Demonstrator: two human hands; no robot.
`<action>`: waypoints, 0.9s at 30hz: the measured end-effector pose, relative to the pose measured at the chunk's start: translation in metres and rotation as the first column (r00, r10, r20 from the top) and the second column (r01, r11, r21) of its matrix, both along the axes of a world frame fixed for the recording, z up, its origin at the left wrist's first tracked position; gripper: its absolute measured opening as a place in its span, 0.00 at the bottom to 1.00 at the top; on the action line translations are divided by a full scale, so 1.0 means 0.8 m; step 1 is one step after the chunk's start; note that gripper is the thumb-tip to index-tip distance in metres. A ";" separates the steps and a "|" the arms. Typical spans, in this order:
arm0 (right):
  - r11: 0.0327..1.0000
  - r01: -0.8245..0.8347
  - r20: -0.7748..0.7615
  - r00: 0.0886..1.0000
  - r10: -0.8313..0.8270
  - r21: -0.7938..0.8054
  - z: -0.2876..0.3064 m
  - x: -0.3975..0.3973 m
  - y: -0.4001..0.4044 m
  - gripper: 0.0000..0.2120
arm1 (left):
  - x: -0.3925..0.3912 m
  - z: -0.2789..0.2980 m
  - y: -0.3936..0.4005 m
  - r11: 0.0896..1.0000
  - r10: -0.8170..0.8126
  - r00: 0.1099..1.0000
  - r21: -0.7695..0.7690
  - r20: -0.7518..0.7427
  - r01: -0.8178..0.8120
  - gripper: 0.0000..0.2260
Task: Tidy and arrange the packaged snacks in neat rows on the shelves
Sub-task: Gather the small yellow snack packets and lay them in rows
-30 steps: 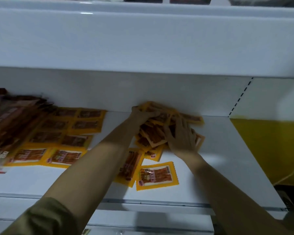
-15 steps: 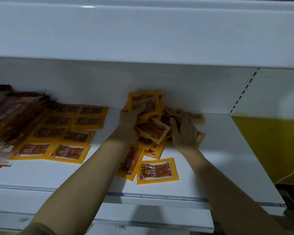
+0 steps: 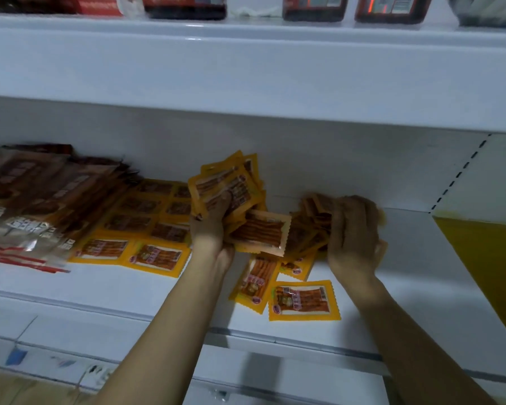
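Packets (image 3: 227,188) fanned upright in the left hand's (image 3: 212,229) grip above the shelf (image 3: 146,290); the right hand (image 3: 352,232) clutches more from the loose pile (image 3: 297,238). Neat rows (image 3: 146,226) lie left, beside brown bags (image 3: 35,197).

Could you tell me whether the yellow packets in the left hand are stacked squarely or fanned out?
Fanned out: the packets in the left hand splay apart, their corners showing at different angles.

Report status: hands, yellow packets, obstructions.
Left hand grips fanned packet stack; right hand clutches packets from loose pile. Neat rows left. Nothing blocking.
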State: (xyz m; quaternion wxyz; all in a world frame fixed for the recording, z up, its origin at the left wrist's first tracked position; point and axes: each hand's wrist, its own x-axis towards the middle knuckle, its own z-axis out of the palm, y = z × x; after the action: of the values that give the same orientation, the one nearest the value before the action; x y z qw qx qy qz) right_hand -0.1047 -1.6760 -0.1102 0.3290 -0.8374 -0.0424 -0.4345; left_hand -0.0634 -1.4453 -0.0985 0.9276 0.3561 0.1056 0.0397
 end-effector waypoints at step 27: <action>0.756 -0.441 -0.431 0.633 0.644 0.483 0.080 0.050 0.285 0.09 | -0.001 0.020 0.224 0.873 -0.399 0.903 -0.235 0.160 0.427 0.31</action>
State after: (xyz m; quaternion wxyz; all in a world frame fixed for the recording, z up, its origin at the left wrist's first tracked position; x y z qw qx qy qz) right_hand -0.0646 -1.4483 -0.0462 0.5787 -0.8054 -0.1213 -0.0407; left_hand -0.0641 -1.2663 -0.0827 0.9580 0.2405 -0.0183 -0.1551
